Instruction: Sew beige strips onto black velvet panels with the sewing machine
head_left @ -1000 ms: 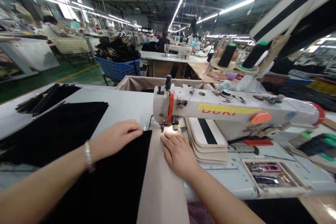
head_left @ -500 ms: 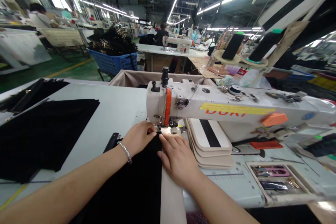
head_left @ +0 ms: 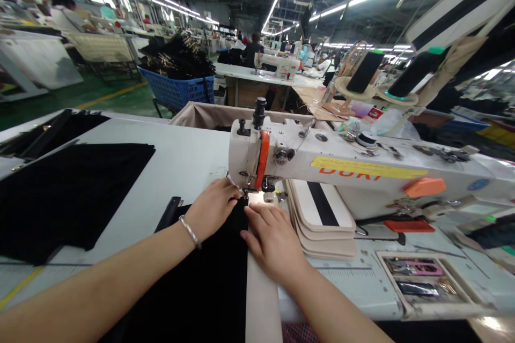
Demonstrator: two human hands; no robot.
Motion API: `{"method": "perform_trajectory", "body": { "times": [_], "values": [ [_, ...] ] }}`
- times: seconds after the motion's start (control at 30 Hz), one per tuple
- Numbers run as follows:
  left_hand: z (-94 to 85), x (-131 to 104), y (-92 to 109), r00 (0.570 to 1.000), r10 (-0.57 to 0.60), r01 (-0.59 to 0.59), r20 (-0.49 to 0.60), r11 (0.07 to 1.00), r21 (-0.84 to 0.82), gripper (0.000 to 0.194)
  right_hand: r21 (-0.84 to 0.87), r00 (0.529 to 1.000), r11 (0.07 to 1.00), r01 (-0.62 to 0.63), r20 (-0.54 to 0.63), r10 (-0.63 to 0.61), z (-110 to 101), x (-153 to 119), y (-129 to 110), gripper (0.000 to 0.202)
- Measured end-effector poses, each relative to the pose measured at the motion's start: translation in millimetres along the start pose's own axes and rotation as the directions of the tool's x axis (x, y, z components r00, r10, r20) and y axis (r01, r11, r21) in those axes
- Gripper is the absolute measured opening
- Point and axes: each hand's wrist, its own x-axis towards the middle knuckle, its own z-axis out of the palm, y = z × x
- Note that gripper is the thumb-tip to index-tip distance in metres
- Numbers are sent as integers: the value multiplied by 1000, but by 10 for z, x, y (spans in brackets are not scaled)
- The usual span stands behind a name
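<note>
Just left of the presser foot, my left hand (head_left: pixel 215 206), with a bangle on the wrist, has its fingers closed in a pinch at the far edge of a black fabric piece (head_left: pixel 209 278). My right hand (head_left: pixel 276 241) lies flat, fingers stretched out, over the seam where the black fabric meets a beige strip (head_left: pixel 261 305). Both hands are close to the needle area of a white sewing machine (head_left: pixel 245 153), whose lamp lights the spot. The fabric's edge under the presser foot is partly hidden by my fingers.
Beige panels with a black stripe (head_left: pixel 322 206) are stacked under the machine arm. A tool tray (head_left: pixel 426 305) sits at right. More black fabric (head_left: pixel 72 193) lies at left. Beyond stand a blue basket (head_left: pixel 181 88), thread cones (head_left: pixel 364 72) and people at other machines.
The view has shifted slightly, with the background moving right and down a little. Both hands stay nearly in place at the machine; the left fingers sit slightly closer to the presser foot.
</note>
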Motion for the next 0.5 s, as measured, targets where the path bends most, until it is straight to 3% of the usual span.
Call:
{"method": "perform_trajectory", "body": {
  "times": [0.07,0.13,0.33,0.5],
  "values": [
    [5,-153,23,989,142,-143,41,989,20,19,16,1000,1000,12,3,-12,-3,-11,2,42],
    [25,-290,23,974,209,-213,83,976,41,27,22,1000,1000,15,-1,-15,3,-15,6,42],
    [92,-365,-64,956,256,-274,141,953,128,32,8,1000,1000,-1,-4,1,31,-7,9,44],
    [93,-333,-73,958,265,-277,112,954,118,32,-9,1000,1000,-14,-16,13,27,-12,-11,45]
  ]
}}
